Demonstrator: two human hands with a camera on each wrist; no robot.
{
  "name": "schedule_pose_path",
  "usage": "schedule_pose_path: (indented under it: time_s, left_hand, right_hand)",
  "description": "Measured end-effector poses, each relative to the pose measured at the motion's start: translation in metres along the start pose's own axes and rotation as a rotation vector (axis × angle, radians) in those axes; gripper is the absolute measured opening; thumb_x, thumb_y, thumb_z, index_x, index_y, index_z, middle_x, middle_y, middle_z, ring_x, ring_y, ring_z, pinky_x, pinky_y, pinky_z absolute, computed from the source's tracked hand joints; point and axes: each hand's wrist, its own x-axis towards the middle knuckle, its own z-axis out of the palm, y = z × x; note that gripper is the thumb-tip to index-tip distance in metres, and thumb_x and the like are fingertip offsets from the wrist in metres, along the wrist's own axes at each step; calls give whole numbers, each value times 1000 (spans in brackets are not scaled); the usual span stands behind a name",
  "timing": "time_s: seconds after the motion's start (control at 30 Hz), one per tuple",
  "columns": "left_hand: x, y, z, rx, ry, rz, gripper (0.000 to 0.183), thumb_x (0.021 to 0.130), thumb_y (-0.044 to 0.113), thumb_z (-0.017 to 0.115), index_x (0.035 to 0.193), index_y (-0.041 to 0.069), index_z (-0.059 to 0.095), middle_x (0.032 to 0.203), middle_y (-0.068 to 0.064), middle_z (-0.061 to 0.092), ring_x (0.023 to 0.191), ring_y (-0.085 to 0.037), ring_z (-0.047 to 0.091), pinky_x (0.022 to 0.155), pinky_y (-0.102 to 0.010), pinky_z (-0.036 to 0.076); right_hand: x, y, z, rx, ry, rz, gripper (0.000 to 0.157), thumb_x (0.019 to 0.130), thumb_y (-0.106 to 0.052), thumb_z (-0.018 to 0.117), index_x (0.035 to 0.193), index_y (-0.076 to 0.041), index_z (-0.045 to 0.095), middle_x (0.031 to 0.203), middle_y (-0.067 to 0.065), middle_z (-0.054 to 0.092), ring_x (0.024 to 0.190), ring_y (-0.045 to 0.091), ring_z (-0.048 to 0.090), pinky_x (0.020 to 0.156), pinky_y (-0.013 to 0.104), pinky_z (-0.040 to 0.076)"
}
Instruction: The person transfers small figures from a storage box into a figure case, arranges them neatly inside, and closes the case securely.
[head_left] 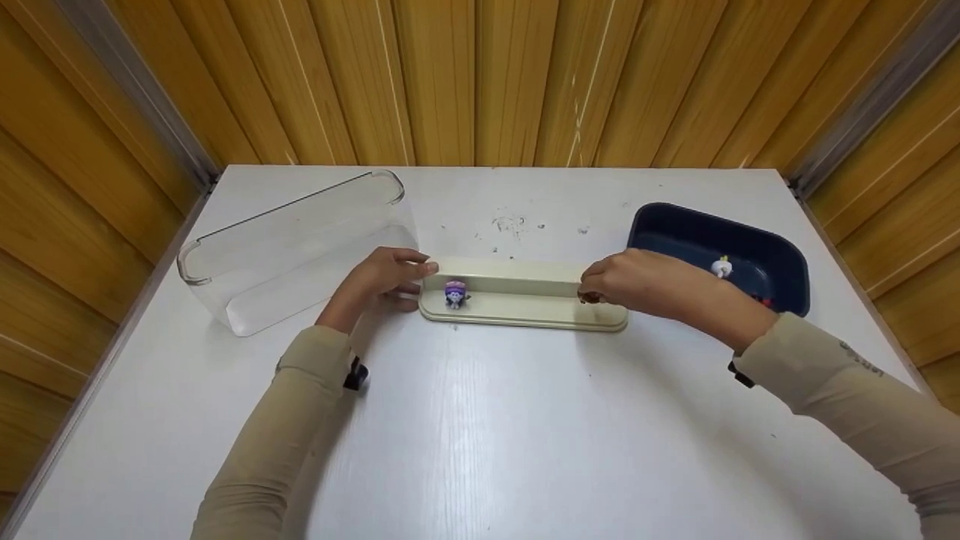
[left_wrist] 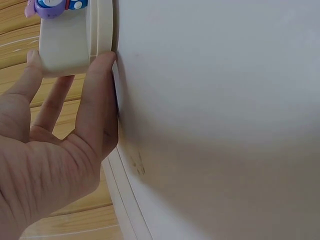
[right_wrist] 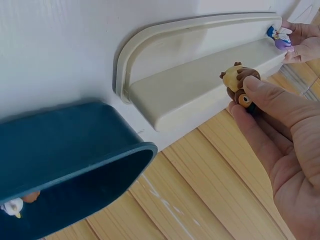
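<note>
A long cream stepped base (head_left: 525, 311) lies mid-table. My left hand (head_left: 391, 276) holds its left end, with the thumb (left_wrist: 33, 61) at the raised step and fingers along the lower edge. On the lower level near that end stands a small purple and blue figurine (head_left: 454, 294), which also shows in the right wrist view. Over the base's right end my right hand (head_left: 637, 281) pinches a brown and tan figurine (right_wrist: 241, 82) between thumb and fingers. In the head view most of this figurine is hidden under the fingers.
A dark blue bin (head_left: 795, 262) stands at the right, with a white figurine (head_left: 721, 266) and something red (head_left: 763, 301) inside. At the left lies a clear box-shaped cover (head_left: 300, 240). Wood-look panels (head_left: 510, 82) border the white table.
</note>
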Motion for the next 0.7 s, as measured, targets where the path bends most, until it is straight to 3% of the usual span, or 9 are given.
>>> schedule_pose_path:
  time_s: [0.47,0.7]
  left_hand:
    - [-2,-6,1,11,11,52,54,95,36,74,142,13,59,137,-10,62,113,-25,67,81,-32,61]
    - [0,-6,1,8,12,46,55,95,37,74,142,14,59,137,-9,61,113,-25,66,82,-33,61]
  right_hand:
    - [12,-6,3,18,15,-30,22,85,2,79,106,-6,76,107,9,76,89,23,75,73,31,62]
    - [17,-8,3,26,13,-33,23,86,2,79,108,-6,76,108,9,76,93,23,75,76,31,62]
